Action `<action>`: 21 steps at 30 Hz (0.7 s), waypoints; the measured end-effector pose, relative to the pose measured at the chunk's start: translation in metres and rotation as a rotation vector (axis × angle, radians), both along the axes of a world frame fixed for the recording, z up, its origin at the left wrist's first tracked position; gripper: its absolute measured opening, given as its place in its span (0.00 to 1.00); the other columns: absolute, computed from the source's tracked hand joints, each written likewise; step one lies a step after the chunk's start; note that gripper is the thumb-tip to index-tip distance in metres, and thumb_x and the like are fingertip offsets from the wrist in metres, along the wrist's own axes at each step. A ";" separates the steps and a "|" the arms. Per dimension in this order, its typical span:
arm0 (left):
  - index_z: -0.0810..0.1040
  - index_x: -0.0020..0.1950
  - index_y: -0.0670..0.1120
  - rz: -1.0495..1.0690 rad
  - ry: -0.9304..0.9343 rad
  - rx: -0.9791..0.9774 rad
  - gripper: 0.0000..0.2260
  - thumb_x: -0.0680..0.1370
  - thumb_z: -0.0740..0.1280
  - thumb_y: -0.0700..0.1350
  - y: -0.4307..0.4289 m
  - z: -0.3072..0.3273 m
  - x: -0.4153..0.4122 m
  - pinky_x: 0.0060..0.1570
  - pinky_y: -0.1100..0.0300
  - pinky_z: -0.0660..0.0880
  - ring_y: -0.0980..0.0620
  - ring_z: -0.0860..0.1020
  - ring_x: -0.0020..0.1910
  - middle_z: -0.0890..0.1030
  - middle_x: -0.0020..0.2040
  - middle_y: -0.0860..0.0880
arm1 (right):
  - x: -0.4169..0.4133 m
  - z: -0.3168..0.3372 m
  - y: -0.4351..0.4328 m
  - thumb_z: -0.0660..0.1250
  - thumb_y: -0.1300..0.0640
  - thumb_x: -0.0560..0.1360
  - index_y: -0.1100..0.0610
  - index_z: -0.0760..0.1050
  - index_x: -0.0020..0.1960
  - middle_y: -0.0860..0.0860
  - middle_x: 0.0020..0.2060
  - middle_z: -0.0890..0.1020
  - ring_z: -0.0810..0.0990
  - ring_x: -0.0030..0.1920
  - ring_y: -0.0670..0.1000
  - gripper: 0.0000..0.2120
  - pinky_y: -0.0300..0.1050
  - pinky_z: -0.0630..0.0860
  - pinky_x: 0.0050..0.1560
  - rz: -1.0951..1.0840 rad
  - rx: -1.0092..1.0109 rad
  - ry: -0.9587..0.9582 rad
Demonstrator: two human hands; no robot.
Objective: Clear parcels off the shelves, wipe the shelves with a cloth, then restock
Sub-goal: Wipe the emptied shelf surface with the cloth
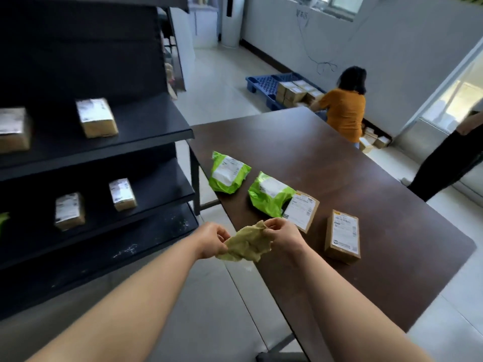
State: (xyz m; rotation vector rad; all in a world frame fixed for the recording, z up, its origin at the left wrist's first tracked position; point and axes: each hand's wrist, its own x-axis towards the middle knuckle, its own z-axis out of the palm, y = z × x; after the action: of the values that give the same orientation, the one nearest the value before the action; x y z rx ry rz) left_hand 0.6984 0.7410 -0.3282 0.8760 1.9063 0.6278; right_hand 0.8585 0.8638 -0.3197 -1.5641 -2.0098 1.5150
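Wiping from here carries a few risks, as I judge it. The shelf unit (146, 131) beside the table (339, 158) is not fully cleared, with four brown boxes (96, 117) on its upper tiers, so a broad sweep of the cloth (245, 244) could shove one off the front lip or leave dust beneath it. Only the lowest tier, down by the table's legs, looks bare of parcels, and it shows pale scuffs. The cloth is bunched and crumpled, so unless it is spread it would meet little of the surface. On the table, two green bags (228, 172) and two labelled cartons (342, 236) lie close to the edge facing the shelves, where an elbow swung back could nudge the nearer bag over. Both hands grasp the olive cloth above that same table edge: the left hand (211, 240) has its fingers curled round one bunched end, the right hand (283, 235) pinches the opposite end between thumb and fingertips, and the fabric sags between them, apparently held clear of the table.
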 end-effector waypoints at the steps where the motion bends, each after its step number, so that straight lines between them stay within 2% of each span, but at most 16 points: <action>1: 0.81 0.45 0.47 0.023 0.020 0.014 0.06 0.72 0.70 0.37 -0.011 0.005 -0.013 0.43 0.60 0.79 0.53 0.80 0.40 0.83 0.43 0.48 | -0.013 0.008 -0.006 0.67 0.67 0.75 0.61 0.77 0.52 0.53 0.42 0.79 0.77 0.43 0.51 0.07 0.40 0.75 0.39 0.014 -0.026 0.035; 4: 0.80 0.40 0.52 0.141 0.119 0.066 0.06 0.73 0.67 0.41 -0.055 0.021 -0.058 0.35 0.66 0.73 0.58 0.77 0.35 0.81 0.37 0.54 | -0.063 0.027 -0.033 0.66 0.71 0.72 0.60 0.75 0.54 0.57 0.46 0.80 0.79 0.45 0.54 0.12 0.48 0.77 0.45 0.052 -0.116 0.151; 6: 0.79 0.42 0.51 0.236 0.147 0.087 0.06 0.74 0.65 0.41 -0.083 0.030 -0.086 0.37 0.61 0.76 0.55 0.77 0.36 0.80 0.37 0.53 | -0.094 0.036 -0.053 0.66 0.72 0.71 0.61 0.76 0.58 0.57 0.48 0.80 0.79 0.47 0.54 0.16 0.50 0.77 0.49 0.107 -0.167 0.179; 9: 0.76 0.47 0.47 0.385 0.116 0.094 0.04 0.77 0.62 0.42 -0.135 0.044 -0.128 0.41 0.52 0.82 0.50 0.77 0.40 0.78 0.42 0.48 | -0.145 0.048 -0.093 0.67 0.70 0.72 0.62 0.79 0.56 0.56 0.47 0.82 0.81 0.46 0.53 0.14 0.50 0.78 0.55 0.241 -0.192 0.165; 12: 0.73 0.51 0.48 0.492 0.079 0.081 0.05 0.79 0.59 0.43 -0.194 0.057 -0.165 0.43 0.50 0.82 0.46 0.79 0.50 0.79 0.50 0.44 | -0.195 0.058 -0.142 0.68 0.67 0.73 0.60 0.81 0.49 0.56 0.42 0.82 0.79 0.42 0.53 0.07 0.49 0.79 0.51 0.331 -0.177 0.166; 15: 0.72 0.51 0.48 0.591 0.094 0.100 0.03 0.80 0.60 0.43 -0.256 0.068 -0.196 0.42 0.53 0.82 0.48 0.78 0.49 0.76 0.52 0.45 | -0.240 0.067 -0.191 0.68 0.66 0.72 0.56 0.81 0.41 0.49 0.31 0.79 0.74 0.30 0.45 0.06 0.35 0.74 0.32 0.416 -0.097 0.151; 17: 0.72 0.51 0.48 0.658 0.087 0.127 0.03 0.80 0.62 0.40 -0.298 0.074 -0.213 0.41 0.53 0.82 0.49 0.78 0.49 0.76 0.53 0.45 | -0.267 0.070 -0.223 0.68 0.65 0.72 0.56 0.80 0.42 0.48 0.27 0.75 0.70 0.24 0.43 0.06 0.33 0.69 0.25 0.488 -0.068 0.125; 19: 0.72 0.52 0.47 0.719 0.063 0.149 0.06 0.79 0.63 0.37 -0.337 0.080 -0.226 0.40 0.54 0.82 0.48 0.79 0.51 0.76 0.54 0.45 | -0.292 0.070 -0.255 0.66 0.67 0.74 0.58 0.77 0.44 0.52 0.32 0.75 0.73 0.27 0.46 0.05 0.36 0.74 0.28 0.545 -0.168 0.132; 21: 0.74 0.51 0.47 0.767 0.047 0.159 0.07 0.78 0.63 0.35 -0.372 0.085 -0.236 0.40 0.55 0.82 0.49 0.79 0.50 0.77 0.53 0.45 | -0.315 0.069 -0.289 0.63 0.68 0.76 0.58 0.74 0.47 0.56 0.38 0.79 0.80 0.35 0.51 0.06 0.43 0.80 0.40 0.587 -0.315 0.162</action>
State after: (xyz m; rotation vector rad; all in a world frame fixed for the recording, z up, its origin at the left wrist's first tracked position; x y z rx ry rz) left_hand 0.4620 0.3690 -0.2437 0.2164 2.2457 1.2278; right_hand 0.5440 0.5752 -0.2512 -0.9141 -2.3410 2.1726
